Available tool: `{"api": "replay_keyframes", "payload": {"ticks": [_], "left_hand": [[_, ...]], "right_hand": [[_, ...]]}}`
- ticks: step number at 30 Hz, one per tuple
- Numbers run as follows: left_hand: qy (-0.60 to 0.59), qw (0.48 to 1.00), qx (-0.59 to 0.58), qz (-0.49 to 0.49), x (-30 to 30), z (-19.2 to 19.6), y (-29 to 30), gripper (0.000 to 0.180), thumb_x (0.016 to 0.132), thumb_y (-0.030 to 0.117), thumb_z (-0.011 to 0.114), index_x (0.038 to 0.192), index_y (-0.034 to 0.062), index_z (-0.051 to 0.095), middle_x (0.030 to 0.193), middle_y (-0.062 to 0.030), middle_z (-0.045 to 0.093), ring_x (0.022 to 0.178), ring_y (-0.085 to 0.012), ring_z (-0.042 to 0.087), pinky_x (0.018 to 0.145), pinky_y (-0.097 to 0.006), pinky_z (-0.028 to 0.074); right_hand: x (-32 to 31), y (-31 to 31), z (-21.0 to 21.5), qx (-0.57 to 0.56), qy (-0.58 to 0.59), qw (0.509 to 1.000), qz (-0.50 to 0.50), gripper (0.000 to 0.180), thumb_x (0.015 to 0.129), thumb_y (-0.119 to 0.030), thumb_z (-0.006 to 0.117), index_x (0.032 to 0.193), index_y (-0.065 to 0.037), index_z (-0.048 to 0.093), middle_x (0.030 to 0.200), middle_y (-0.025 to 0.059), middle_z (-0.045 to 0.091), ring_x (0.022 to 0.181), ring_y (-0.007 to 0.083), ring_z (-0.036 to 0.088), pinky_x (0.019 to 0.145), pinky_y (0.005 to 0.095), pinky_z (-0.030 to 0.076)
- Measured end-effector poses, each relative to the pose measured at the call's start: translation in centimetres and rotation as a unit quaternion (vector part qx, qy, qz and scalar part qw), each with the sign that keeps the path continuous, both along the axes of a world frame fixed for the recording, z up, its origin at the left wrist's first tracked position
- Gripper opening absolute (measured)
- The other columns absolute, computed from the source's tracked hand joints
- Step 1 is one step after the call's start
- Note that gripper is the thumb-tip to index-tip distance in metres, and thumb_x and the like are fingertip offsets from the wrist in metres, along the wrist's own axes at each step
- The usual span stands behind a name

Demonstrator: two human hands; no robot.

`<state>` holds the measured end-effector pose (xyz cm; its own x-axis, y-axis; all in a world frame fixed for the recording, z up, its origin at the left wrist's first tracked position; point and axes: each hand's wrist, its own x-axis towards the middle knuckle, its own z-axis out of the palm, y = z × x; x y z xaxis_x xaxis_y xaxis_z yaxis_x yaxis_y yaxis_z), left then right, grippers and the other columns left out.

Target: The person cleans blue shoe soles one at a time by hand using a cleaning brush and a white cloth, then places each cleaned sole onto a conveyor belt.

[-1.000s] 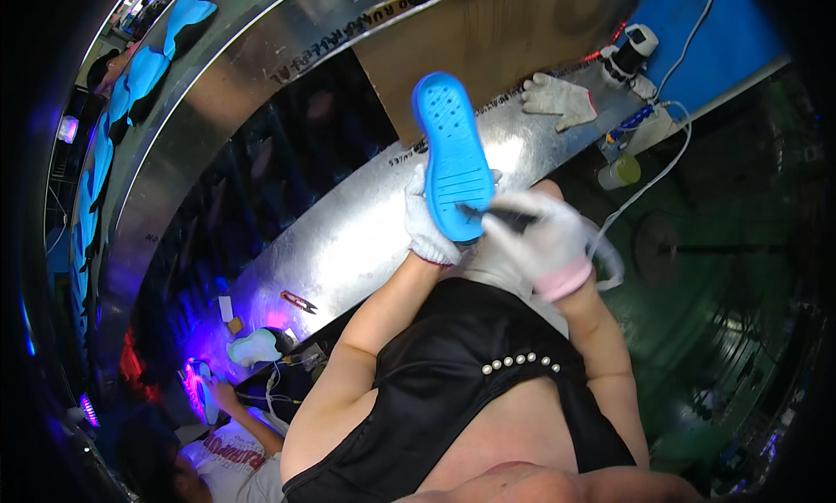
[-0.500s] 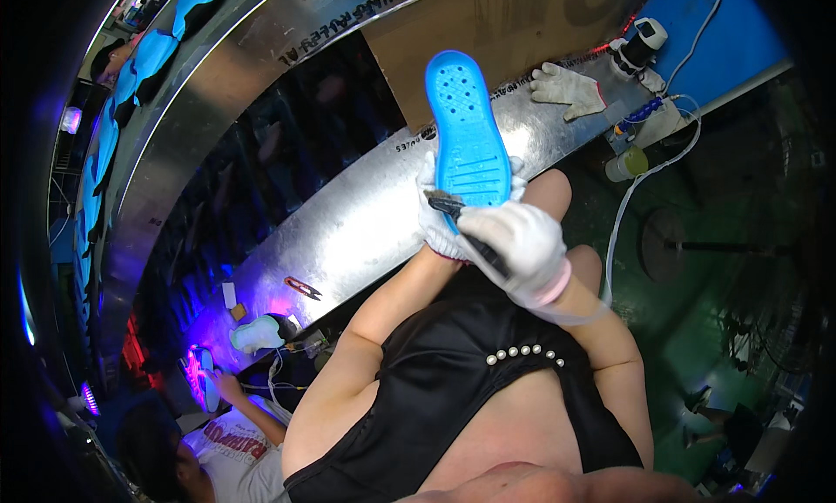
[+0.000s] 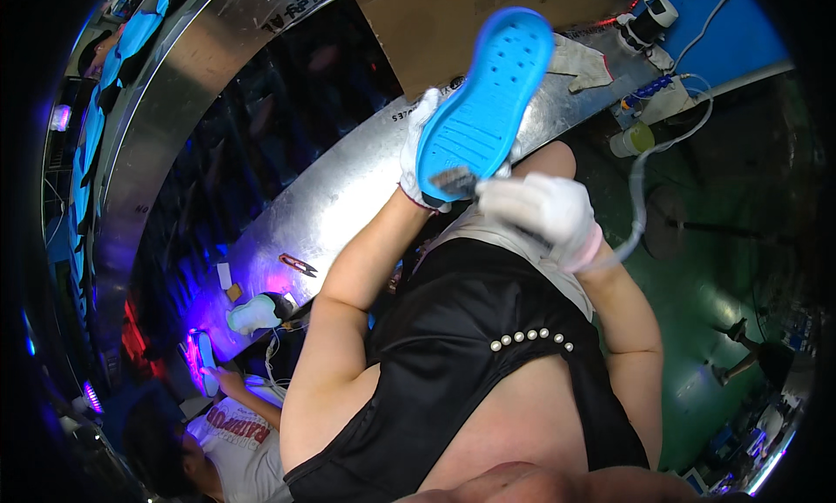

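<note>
A bright blue shoe sole [image 3: 477, 111], ribbed at the heel and dotted with holes at the far end, rests in my left hand [image 3: 419, 137]. That hand wears a white glove, and its fingers curl round the sole from beneath and both sides. My right hand [image 3: 544, 214], gloved in white and smeared by motion, grips a dark-handled brush [image 3: 455, 182]. The bristles lie over the heel end of the sole. A clear tube [image 3: 638, 194] runs from near my right wrist toward the far right.
Beyond the sole is a metal bench [image 3: 348, 181] with red thread snips [image 3: 298, 265], a loose glove [image 3: 582, 64] and a cardboard sheet [image 3: 418, 33]. A yellowish cup [image 3: 633, 141] hangs by its right edge. At left, a co-worker [image 3: 235, 438] handles another sole; blue pieces [image 3: 96, 137] line a conveyor.
The sole has turned clockwise, its far end swinging right and away while the heel shifts left. My right hand and the brush have moved slightly; the brush stays at the heel.
</note>
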<state>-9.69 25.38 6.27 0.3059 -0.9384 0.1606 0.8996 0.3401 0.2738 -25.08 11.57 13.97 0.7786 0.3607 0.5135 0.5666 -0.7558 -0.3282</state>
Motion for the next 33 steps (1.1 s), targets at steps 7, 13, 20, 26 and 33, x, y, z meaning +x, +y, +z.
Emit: {"api": "replay_keyframes", "payload": {"ticks": [7,13,20,26,33], "left_hand": [[-0.147,0.966,0.205,-0.057,1.4,3.3,0.8,0.082,0.087,0.056,0.055,0.141,-0.0025,0.038,0.140,-0.0250,0.045,0.122,-0.0394,0.052,0.097,-0.053,0.046],[-0.179,0.959,0.196,-0.100,2.6,5.3,1.3,0.068,0.089,0.044,0.057,0.132,-0.0076,0.048,0.126,-0.0253,0.057,0.108,-0.0368,0.062,0.093,-0.048,0.051],[-0.318,0.899,0.299,-0.026,4.5,4.5,2.0,0.063,0.087,0.045,0.061,0.131,0.0009,0.053,0.121,-0.0191,0.060,0.106,-0.0307,0.062,0.088,-0.042,0.052],[-0.476,0.829,0.291,0.052,4.9,5.2,3.0,0.074,0.078,0.057,0.066,0.127,0.0029,0.056,0.124,-0.0201,0.057,0.109,-0.0301,0.060,0.084,-0.042,0.054],[-0.649,0.710,0.174,0.212,6.1,5.1,3.1,0.081,0.078,0.065,0.060,0.128,0.0022,0.055,0.109,-0.0266,0.062,0.086,-0.0312,0.067,0.062,-0.040,0.057]], "right_hand": [[1.0,0.6,0.4,0.116,0.012,0.993,0.024,0.025,0.074,-0.012,0.076,0.098,-0.010,0.068,0.092,0.0046,0.069,0.076,0.0241,0.066,0.068,0.0310,0.053],[1.0,0.7,-0.3,0.263,0.055,0.962,-0.035,0.022,0.075,-0.007,0.074,0.097,-0.008,0.070,0.092,0.0063,0.070,0.076,0.0264,0.067,0.068,0.0299,0.054],[0.1,0.6,2.0,0.155,0.036,0.987,-0.031,0.024,0.073,-0.002,0.074,0.096,-0.005,0.071,0.100,0.0107,0.071,0.088,0.0243,0.070,0.077,0.0306,0.055],[-0.8,0.5,2.9,-0.004,-0.015,1.000,-0.021,0.031,0.068,-0.006,0.068,0.098,-0.009,0.071,0.097,0.0092,0.071,0.066,0.0204,0.064,0.059,0.0279,0.052],[-1.2,0.2,4.5,-0.037,-0.030,0.998,-0.047,0.025,0.070,-0.006,0.067,0.095,-0.006,0.071,0.100,0.0125,0.071,0.058,0.0212,0.060,0.055,0.0277,0.049]]}}
